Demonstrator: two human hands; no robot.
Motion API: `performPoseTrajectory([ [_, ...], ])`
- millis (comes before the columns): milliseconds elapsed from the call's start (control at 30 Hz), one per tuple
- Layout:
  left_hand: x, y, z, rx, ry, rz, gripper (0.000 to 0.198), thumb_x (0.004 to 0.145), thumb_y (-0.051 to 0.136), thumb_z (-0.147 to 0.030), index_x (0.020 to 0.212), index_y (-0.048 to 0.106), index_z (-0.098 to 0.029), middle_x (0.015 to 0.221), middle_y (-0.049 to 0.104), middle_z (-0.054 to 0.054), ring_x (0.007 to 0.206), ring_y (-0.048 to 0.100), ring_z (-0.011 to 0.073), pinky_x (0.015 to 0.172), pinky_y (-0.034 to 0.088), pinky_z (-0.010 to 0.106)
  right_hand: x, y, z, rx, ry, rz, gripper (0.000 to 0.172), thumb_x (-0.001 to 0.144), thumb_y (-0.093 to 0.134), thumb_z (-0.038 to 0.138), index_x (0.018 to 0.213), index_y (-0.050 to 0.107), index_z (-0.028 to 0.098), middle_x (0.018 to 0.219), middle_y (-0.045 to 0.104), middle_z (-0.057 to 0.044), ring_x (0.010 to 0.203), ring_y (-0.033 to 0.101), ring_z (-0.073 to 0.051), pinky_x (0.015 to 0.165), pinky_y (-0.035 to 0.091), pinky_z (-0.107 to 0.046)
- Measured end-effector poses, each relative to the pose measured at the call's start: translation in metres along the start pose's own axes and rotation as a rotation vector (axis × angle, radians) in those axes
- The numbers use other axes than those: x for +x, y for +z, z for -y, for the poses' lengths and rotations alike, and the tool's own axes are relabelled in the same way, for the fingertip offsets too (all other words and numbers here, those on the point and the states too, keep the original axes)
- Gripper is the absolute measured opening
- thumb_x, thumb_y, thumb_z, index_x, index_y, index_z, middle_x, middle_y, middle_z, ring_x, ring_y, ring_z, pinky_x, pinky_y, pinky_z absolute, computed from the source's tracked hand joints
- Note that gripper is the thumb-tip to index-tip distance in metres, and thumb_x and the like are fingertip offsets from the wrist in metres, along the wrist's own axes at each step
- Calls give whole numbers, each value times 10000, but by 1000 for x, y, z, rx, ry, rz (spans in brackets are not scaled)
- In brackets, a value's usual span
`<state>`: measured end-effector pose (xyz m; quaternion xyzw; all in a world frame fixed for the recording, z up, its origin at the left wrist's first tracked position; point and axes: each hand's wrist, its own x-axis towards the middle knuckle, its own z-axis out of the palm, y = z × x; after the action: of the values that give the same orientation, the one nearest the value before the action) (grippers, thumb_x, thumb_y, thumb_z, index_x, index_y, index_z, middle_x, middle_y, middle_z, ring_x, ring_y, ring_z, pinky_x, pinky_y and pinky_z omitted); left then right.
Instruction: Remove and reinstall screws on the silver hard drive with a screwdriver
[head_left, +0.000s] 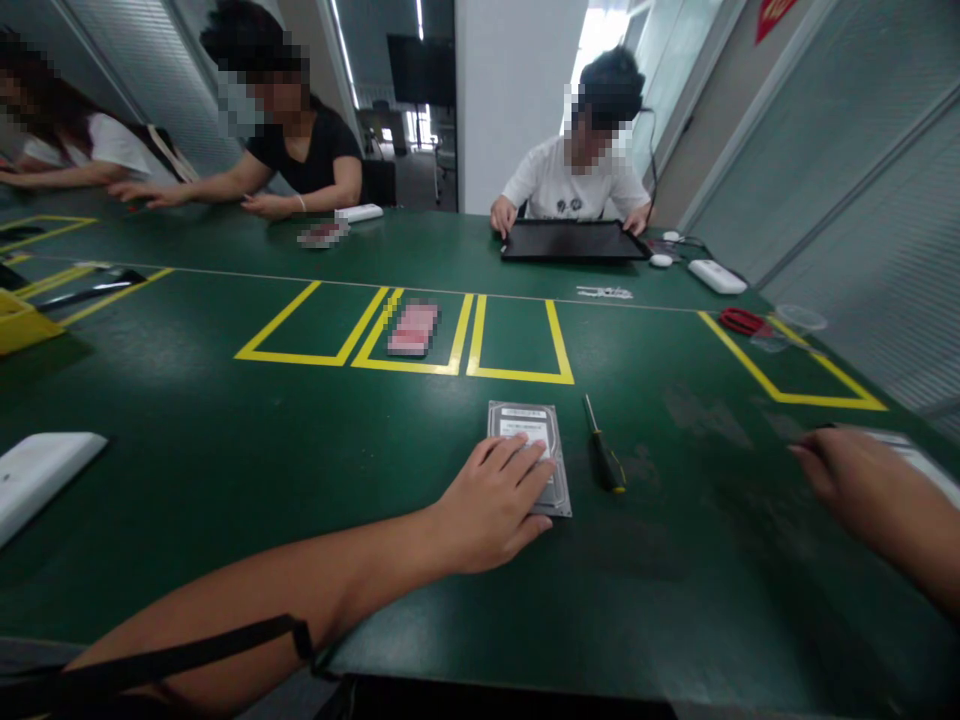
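A silver hard drive (525, 425) with a white label lies on the green table, its label side up. Across its lower half rests my left hand (502, 490), palm down with the fingers stretched out and slightly spread. Just right of the drive is a screwdriver (604, 460) with a black and yellow handle, its metal shaft pointing away from me. My right hand (870, 480) is far to the right, beside a flat whitish object (919, 455) that it partly covers. Most of that hand's fingers are hidden, and I cannot tell whether it grips anything.
Yellow tape (517, 376) outlines areas on the table, one with a pink blurred item (414, 328). A white device (45, 475) lies at left, a red cable coil (744, 321) at right. Across the table, a person (577, 185) holds a black panel (576, 241); others sit left.
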<state>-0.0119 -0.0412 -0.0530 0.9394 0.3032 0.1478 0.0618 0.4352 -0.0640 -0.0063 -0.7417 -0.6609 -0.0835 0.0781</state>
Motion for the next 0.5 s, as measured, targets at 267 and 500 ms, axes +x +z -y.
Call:
performPoseTrajectory([
  [267, -1, -1, 2, -46, -3, -22, 573, 958, 534, -453, 1447, 437, -169, 1521, 441, 127, 1411, 351, 331, 1162, 282, 531, -5, -39, 157, 528, -201, 109, 209, 931, 539, 407, 886, 607, 215, 787, 632, -46, 692, 565, -178, 616, 411, -306],
  [500, -1, -1, 6, -227, -23, -190, 435, 935, 574, -383, 1307, 531, -161, 1377, 554, 130, 1319, 441, 298, 1108, 350, 483, -14, -49, 238, 799, -366, 142, 155, 935, 548, 315, 837, 611, 213, 740, 601, -11, 657, 529, -133, 589, 399, -265],
])
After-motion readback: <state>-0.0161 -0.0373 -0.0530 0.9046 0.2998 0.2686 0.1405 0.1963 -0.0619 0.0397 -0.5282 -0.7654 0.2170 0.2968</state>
